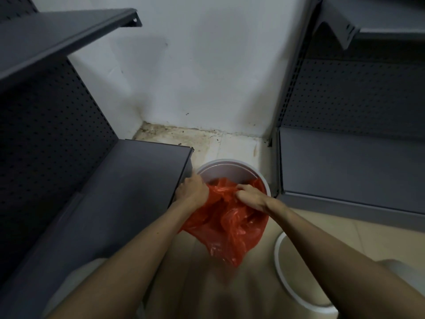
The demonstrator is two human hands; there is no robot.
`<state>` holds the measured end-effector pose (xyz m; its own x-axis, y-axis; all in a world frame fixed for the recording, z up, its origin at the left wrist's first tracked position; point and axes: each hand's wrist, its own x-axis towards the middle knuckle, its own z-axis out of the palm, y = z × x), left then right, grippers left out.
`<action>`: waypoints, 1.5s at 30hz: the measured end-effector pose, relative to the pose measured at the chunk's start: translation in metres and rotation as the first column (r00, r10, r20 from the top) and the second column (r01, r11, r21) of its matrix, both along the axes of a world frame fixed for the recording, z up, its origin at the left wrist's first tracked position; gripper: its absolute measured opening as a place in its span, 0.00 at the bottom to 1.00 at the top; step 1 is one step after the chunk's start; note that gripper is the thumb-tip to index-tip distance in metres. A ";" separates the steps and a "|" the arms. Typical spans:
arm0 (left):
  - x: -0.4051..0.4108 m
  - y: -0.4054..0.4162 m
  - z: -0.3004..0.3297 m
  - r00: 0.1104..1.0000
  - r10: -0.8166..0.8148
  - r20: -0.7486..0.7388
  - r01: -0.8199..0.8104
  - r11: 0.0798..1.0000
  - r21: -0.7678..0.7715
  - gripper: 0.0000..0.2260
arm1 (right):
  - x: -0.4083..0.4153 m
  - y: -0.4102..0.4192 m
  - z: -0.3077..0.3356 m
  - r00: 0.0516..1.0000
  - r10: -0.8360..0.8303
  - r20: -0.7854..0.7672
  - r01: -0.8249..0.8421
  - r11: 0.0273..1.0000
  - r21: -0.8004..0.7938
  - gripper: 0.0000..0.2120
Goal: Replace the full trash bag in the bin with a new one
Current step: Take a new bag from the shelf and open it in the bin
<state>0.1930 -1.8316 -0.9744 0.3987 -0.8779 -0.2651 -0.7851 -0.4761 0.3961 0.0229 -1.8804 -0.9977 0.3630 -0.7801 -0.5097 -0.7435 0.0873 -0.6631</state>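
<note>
A white round bin (232, 168) stands on the tiled floor (232, 146) in the gap between two dark grey shelf units, just below the middle of the view. The left shelf unit (96, 180) has its low shelf corner touching or just beside the bin's rim at 9 o'clock; the right shelf unit (349, 162) stands near the bin at 3 o'clock. A white wall (195, 77) closes the gap at 12 o'clock, with grime along its foot.

A red plastic bag (230, 229) lies crumpled in the bin's mouth, covering the near half and spilling over the rim at 6 o'clock, where it hangs down outside. The far half of the bin's inside shows bare.

The left hand (192, 192) sits at the bin's 9 o'clock rim, its grip closed around the edge of the bag. The right hand (249, 196) is inside the bin's mouth toward 3 o'clock, fingers curled into a bunch of the red plastic.

A white ring (279, 263), apparently a lid or rim piece, lies on the floor at 5 o'clock from the bin, partly hidden by the right forearm.
</note>
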 end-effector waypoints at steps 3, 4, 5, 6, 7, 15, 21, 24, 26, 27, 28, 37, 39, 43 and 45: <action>0.003 0.005 -0.002 1.000 -0.007 -0.030 0.007 1.000 0.010 0.16 | -0.001 -0.001 0.003 1.000 0.013 0.010 -0.013 1.000 -0.025 0.13; 0.005 0.006 -0.001 0.999 -0.004 -0.037 0.004 1.000 -0.007 0.15 | -0.002 0.000 0.007 1.000 0.028 0.002 -0.028 0.998 -0.048 0.13; 0.007 0.007 0.001 0.999 -0.001 -0.038 0.000 0.999 -0.032 0.15 | -0.003 -0.001 0.010 0.999 0.046 -0.005 -0.047 0.996 -0.079 0.13; 0.009 0.007 0.004 0.999 -0.001 -0.034 -0.001 0.998 -0.063 0.15 | -0.004 -0.002 0.016 0.998 0.060 -0.018 -0.061 0.992 -0.111 0.14; 0.011 0.008 0.008 0.999 0.000 -0.032 -0.003 0.996 -0.092 0.15 | -0.007 -0.003 0.022 0.998 0.067 -0.021 -0.069 0.988 -0.139 0.16; 0.026 0.016 0.031 0.999 -0.015 0.038 0.023 0.974 -0.224 0.13 | -0.017 0.052 0.084 0.992 -0.072 -0.102 0.021 0.902 -0.430 0.39; 0.031 0.026 0.027 0.998 -0.025 0.057 0.035 0.981 -0.189 0.14 | -0.011 0.051 0.060 0.982 -0.104 -0.157 0.093 0.993 -0.078 0.51; 0.033 0.031 0.023 0.998 -0.030 0.052 0.038 0.983 -0.179 0.13 | -0.004 0.053 0.057 0.996 -0.084 -0.043 0.086 0.995 0.052 0.37; 0.034 0.032 0.021 0.999 -0.031 0.039 0.037 0.985 -0.171 0.13 | 0.000 0.052 0.052 0.997 -0.071 -0.009 0.072 0.994 0.084 0.28; 0.033 0.033 0.020 0.999 -0.032 0.020 0.035 0.985 -0.168 0.12 | 0.001 0.051 0.048 0.998 -0.067 0.000 0.067 0.993 0.096 0.28; 0.033 0.034 0.020 0.999 -0.039 0.003 0.039 0.985 -0.169 0.12 | 0.002 0.050 0.044 0.998 -0.070 0.004 0.070 0.991 0.112 0.29; 0.038 0.053 0.017 0.998 -0.059 -0.007 0.058 0.993 -0.099 0.19 | -0.013 0.033 0.032 0.992 -0.017 -0.125 -0.006 0.983 -0.183 0.17; 0.042 0.054 0.016 0.996 -0.086 0.013 0.087 0.995 -0.047 0.19 | -0.017 0.026 0.035 0.975 -0.016 -0.222 -0.048 0.959 -0.280 0.15; 0.053 0.050 0.016 0.998 -0.053 -0.028 0.050 0.994 -0.100 0.11 | -0.026 0.013 0.040 0.983 -0.050 -0.177 0.004 0.967 -0.254 0.04; 0.061 0.045 0.015 0.999 -0.012 -0.042 0.007 0.993 -0.122 0.14 | -0.035 0.006 0.038 0.981 -0.106 -0.165 0.059 0.962 -0.267 0.04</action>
<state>0.2543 -1.7870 -0.9594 0.3806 -0.9085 -0.1724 -0.7708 -0.4147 0.4837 -0.0119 -1.8745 -0.9594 0.2147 -0.9173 -0.3354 -0.8480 -0.0047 -0.5299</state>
